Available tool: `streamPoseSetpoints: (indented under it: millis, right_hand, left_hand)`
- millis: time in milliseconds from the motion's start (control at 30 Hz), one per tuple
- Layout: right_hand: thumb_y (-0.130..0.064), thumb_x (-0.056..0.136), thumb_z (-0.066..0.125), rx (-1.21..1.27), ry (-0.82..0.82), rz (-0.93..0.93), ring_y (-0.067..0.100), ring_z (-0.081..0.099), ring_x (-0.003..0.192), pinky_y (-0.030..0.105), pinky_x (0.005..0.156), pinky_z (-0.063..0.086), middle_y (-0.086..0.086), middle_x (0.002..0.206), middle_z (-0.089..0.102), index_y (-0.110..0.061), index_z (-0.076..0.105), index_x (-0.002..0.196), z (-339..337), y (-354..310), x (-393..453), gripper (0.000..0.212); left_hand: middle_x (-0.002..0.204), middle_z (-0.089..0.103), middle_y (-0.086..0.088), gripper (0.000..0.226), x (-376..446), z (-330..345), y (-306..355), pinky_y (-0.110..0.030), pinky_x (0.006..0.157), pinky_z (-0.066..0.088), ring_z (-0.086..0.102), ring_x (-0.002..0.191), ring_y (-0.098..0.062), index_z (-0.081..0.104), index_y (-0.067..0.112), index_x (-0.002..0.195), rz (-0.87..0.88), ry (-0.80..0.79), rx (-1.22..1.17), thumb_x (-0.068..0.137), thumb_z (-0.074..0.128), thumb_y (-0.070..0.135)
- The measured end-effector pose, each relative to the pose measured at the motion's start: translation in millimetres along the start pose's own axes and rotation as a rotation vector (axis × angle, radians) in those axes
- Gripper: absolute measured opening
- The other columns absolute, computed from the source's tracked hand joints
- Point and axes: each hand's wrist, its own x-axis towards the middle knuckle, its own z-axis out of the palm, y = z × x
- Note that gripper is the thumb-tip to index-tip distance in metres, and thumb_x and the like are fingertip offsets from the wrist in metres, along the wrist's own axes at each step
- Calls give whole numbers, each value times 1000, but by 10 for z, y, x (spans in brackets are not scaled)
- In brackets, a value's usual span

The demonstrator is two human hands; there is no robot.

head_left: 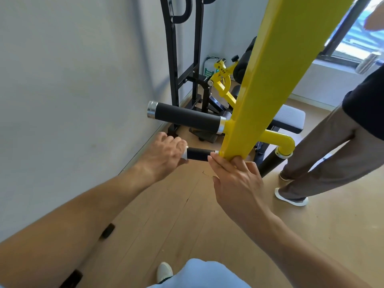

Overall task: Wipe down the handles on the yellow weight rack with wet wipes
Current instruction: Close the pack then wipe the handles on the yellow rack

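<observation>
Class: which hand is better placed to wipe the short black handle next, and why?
Left. The left hand already grips the short handle at its outer end with a white wipe; the right hand steadies the yellow post.

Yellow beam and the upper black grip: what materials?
Yellow beam: looks like metal box section with glossy yellow paint; it shows sharp highlights. Upper grip: matte black sleeve, probably foam or rubber, finely textured, with shiny silver metal-looking end caps.

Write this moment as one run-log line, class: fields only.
left hand: wipe on lower handle end | right hand: gripping yellow bar bottom | upper handle: untouched
</observation>
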Motion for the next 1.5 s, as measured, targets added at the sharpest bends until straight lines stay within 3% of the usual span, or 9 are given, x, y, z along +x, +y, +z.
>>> streamPoseSetpoints:
  millis: [100, 233, 433, 600, 767, 933, 1067, 1267, 1500]
  right_hand:
    - [-25, 88, 68, 39, 16, 13, 18, 54, 114, 37, 88, 42, -8, 132, 67, -21, 66, 131, 28, -41, 60, 44]
    - [-24, 88, 67, 67, 9, 24, 17, 55, 114, 36, 90, 40, -8, 128, 69, -22, 68, 129, 56, -21, 77, 40]
    - [-19, 88, 70, 58, 13, 27, 17, 54, 114, 39, 87, 42, -7, 128, 70, -20, 69, 129, 20, 20, 68, 40]
    - [-19, 89, 69, 76, 12, 19, 18, 54, 116, 38, 87, 42, -5, 127, 70, -19, 69, 129, 39, -19, 108, 40]
    - [-17, 92, 49, 170, 22, 38, 22, 58, 110, 38, 88, 46, -1, 122, 71, -16, 65, 132, 60, -2, 77, 43]
    - [-7, 85, 66, 159, 13, 1, 23, 59, 110, 39, 84, 49, 0, 121, 72, -13, 63, 135, 4, 53, 56, 51]
    - [-8, 84, 69, 158, 23, 10, 24, 60, 111, 42, 84, 51, 2, 119, 73, -12, 65, 133, 25, 20, 125, 49]
    - [-15, 89, 43, 158, 10, 55, 26, 58, 110, 43, 87, 50, 4, 118, 72, -12, 62, 136, 103, 4, 127, 51]
    - [-8, 86, 52, 91, -28, 37, 26, 54, 108, 43, 83, 50, 8, 115, 70, -7, 56, 141, 59, 91, 112, 55]
  left_hand:
    - [104, 60, -4, 37, 145, -82, 194, -44, 103, 36, 59, 97, -23, 49, 14, 121, 24, 31, 3, 103, 34, 42]
    - [97, 56, -9, 39, 332, -212, 593, -45, 93, 38, 57, 87, -28, 46, 9, 115, 110, 62, -23, 98, 12, 20]
    - [107, 60, -3, 36, 59, -20, 1, -40, 99, 38, 58, 94, -21, 48, 17, 121, -14, -10, -69, 101, 40, 46]
    - [110, 60, -5, 41, 135, -106, 131, -46, 113, 29, 58, 106, -24, 49, 12, 125, -35, 2, -12, 102, 35, 44]
    - [104, 60, -10, 33, 350, -206, 638, -48, 107, 35, 60, 98, -29, 49, 7, 120, 61, 52, -101, 100, 26, 20]
    - [111, 63, -4, 40, 139, -96, 191, -45, 110, 35, 61, 103, -23, 49, 13, 127, -19, -11, -76, 103, 39, 44]
    - [115, 62, -6, 47, 116, -83, 22, -45, 118, 28, 60, 111, -24, 48, 10, 131, -70, -61, 5, 103, 37, 46]
    - [106, 60, -11, 35, 427, -233, 619, -46, 105, 36, 60, 99, -29, 47, 7, 119, 35, 10, -77, 98, 21, 20]
    - [111, 63, -4, 42, 185, -49, 24, -44, 107, 37, 61, 101, -22, 49, 15, 125, -44, -37, -29, 101, 42, 48]
